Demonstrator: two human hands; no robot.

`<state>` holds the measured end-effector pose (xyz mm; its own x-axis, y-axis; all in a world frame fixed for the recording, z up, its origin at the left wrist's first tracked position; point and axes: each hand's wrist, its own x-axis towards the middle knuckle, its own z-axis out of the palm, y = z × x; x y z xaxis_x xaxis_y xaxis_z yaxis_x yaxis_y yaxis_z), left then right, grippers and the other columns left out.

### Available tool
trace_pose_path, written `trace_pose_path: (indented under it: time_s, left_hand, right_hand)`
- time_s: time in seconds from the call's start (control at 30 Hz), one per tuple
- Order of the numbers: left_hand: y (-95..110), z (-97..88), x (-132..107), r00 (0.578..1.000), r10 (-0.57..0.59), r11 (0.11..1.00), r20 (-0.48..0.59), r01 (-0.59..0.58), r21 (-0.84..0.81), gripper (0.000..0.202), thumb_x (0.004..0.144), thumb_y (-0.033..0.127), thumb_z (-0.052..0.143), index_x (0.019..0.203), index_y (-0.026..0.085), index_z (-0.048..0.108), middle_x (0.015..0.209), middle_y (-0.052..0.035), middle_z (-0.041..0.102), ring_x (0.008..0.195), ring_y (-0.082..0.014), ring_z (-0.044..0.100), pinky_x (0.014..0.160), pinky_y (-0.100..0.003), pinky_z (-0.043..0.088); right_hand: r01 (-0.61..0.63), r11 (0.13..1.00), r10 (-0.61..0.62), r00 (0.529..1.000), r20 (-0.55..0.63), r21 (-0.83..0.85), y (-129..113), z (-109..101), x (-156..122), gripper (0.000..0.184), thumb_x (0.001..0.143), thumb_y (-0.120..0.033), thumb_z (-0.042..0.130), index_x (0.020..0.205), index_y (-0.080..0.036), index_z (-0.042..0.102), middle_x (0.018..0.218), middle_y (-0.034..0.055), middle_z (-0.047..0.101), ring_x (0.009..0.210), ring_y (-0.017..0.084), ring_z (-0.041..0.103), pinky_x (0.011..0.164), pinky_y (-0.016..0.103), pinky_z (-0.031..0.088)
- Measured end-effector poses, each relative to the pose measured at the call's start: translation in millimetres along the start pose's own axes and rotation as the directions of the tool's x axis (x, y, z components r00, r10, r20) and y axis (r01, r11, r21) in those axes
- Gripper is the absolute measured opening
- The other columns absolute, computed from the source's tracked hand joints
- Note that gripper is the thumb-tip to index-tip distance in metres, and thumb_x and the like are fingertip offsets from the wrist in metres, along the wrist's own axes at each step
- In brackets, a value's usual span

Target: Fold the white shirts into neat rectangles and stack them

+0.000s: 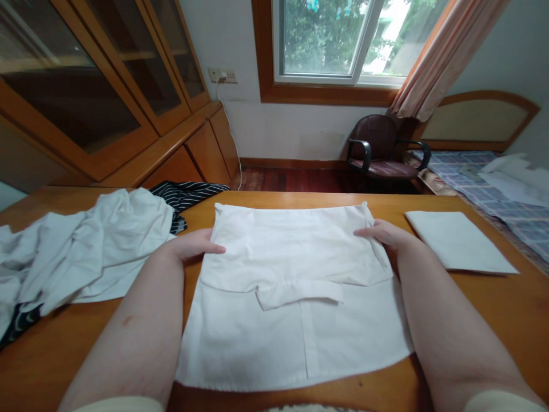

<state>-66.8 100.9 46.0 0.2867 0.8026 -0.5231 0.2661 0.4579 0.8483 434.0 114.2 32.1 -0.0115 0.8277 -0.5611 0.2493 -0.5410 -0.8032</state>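
Observation:
A white shirt [257, 343] lies spread on the wooden table before me, its upper part folded down over the lower part. The collar [300, 293] rests near the middle, and a button placket runs below it to the curved hem. My left hand [198, 243] grips the shirt's left side, thumb on top and fingers hidden beneath. On the opposite side my right hand [384, 233] pinches the right edge in the same way, thumb over the cloth.
Rumpled white clothes [124, 229] with a black striped garment [189, 194] lie at the table's left. A neatly folded white cloth [458, 240] is at the right. Beyond the table [326, 200] stand a glass-door cabinet [150, 114], an office chair [381, 143] and a bed [476, 177].

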Motion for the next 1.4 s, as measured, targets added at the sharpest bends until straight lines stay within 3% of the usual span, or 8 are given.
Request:
trace_pose_path:
  time_s: [0.17, 0.5, 0.6, 0.77, 0.83, 0.93, 1.07, 1.4]
  left_hand:
    - [-4, -2.2, 7, 0.999, 0.034, 0.999, 0.003, -0.034, 0.01, 0.053, 0.041, 0.036, 0.086, 0.089, 0.018, 0.074, 0.096, -0.0145, 0.073, 0.094, -0.0366, 0.067, 0.084, -0.048, 0.053]
    - [-10, -5.0, 25, 0.957, 0.194, 0.981, -0.215, -0.189, 0.046, 0.061, 0.042, 0.041, 0.087, 0.093, 0.012, 0.072, 0.099, -0.0154, 0.073, 0.099, -0.0348, 0.066, 0.091, -0.047, 0.05]
    - [-15, -7.6, 33, 0.922, 0.256, 0.966, -0.291, -0.236, 0.103, 0.062, 0.043, 0.045, 0.086, 0.093, 0.011, 0.072, 0.099, -0.0152, 0.073, 0.099, -0.0342, 0.066, 0.091, -0.046, 0.051]
    - [-17, -9.9, 40, 0.819, 0.372, 0.928, -0.436, -0.319, 0.191, 0.059, 0.051, 0.045, 0.082, 0.099, 0.012, 0.071, 0.104, -0.0128, 0.072, 0.098, -0.0322, 0.066, 0.09, -0.043, 0.051]
    - [-16, -11.0, 40, 0.769, 0.39, 0.921, -0.507, -0.316, 0.23, 0.058, 0.052, 0.042, 0.082, 0.101, 0.014, 0.07, 0.105, -0.0111, 0.072, 0.099, -0.0315, 0.066, 0.09, -0.041, 0.051]
    - [-16, -14.0, 37, 0.732, 0.374, 0.925, -0.57, -0.25, 0.286, 0.057, 0.049, 0.039, 0.082, 0.1, 0.015, 0.07, 0.105, -0.0101, 0.072, 0.101, -0.0318, 0.065, 0.089, -0.039, 0.052]
    - [-18, -16.3, 38, 0.795, 0.326, 0.944, -0.511, -0.249, 0.215, 0.056, 0.048, 0.041, 0.082, 0.097, 0.014, 0.07, 0.101, -0.0116, 0.073, 0.095, -0.0319, 0.067, 0.084, -0.04, 0.053]
    - [-11, -14.2, 28, 0.899, 0.264, 0.964, -0.35, -0.255, 0.071, 0.067, 0.049, 0.043, 0.083, 0.106, 0.013, 0.065, 0.099, -0.0121, 0.072, 0.092, -0.0328, 0.068, 0.08, -0.045, 0.056]
  right_hand:
    - [0.054, 0.996, -0.053, 0.998, -0.019, 0.069, 4, -4, 5, 0.029, 0.057, -0.03, 0.08, 0.08, -0.015, 0.071, 0.087, 0.0133, 0.074, 0.077, 0.03, 0.071, 0.07, 0.04, 0.059]
    - [0.194, 0.974, -0.169, 0.966, -0.197, 0.114, 7, -4, 11, 0.026, 0.058, -0.029, 0.08, 0.079, -0.016, 0.071, 0.084, 0.0104, 0.075, 0.074, 0.028, 0.071, 0.068, 0.038, 0.059]
    - [0.338, 0.939, -0.307, 0.907, -0.287, 0.064, 10, -4, 17, 0.032, 0.058, -0.033, 0.081, 0.083, -0.016, 0.071, 0.087, 0.0086, 0.075, 0.079, 0.027, 0.07, 0.073, 0.036, 0.057]
    - [0.534, 0.844, -0.48, 0.706, -0.52, -0.055, 9, -1, 23, 0.036, 0.058, -0.039, 0.08, 0.084, -0.017, 0.069, 0.087, 0.0053, 0.074, 0.088, 0.029, 0.068, 0.078, 0.037, 0.055]
    - [0.569, 0.821, -0.494, 0.668, -0.557, -0.046, 7, -2, 22, 0.034, 0.058, -0.04, 0.08, 0.081, -0.018, 0.069, 0.087, 0.0059, 0.074, 0.091, 0.03, 0.067, 0.078, 0.037, 0.054]
    - [0.568, 0.822, -0.5, 0.761, -0.413, 0.051, 6, -7, 18, 0.037, 0.054, -0.036, 0.083, 0.083, -0.019, 0.069, 0.089, 0.0069, 0.074, 0.092, 0.03, 0.067, 0.081, 0.038, 0.054]
    - [0.345, 0.936, -0.346, 0.938, -0.001, 0.071, 5, -9, 11, 0.042, 0.05, -0.031, 0.085, 0.087, -0.016, 0.071, 0.092, 0.0091, 0.074, 0.089, 0.03, 0.068, 0.083, 0.041, 0.054]
    - [0.151, 0.989, -0.15, 0.986, 0.067, -0.005, 0, 0, 10, 0.033, 0.059, -0.035, 0.08, 0.087, -0.017, 0.073, 0.095, 0.0101, 0.074, 0.087, 0.03, 0.069, 0.077, 0.039, 0.057]
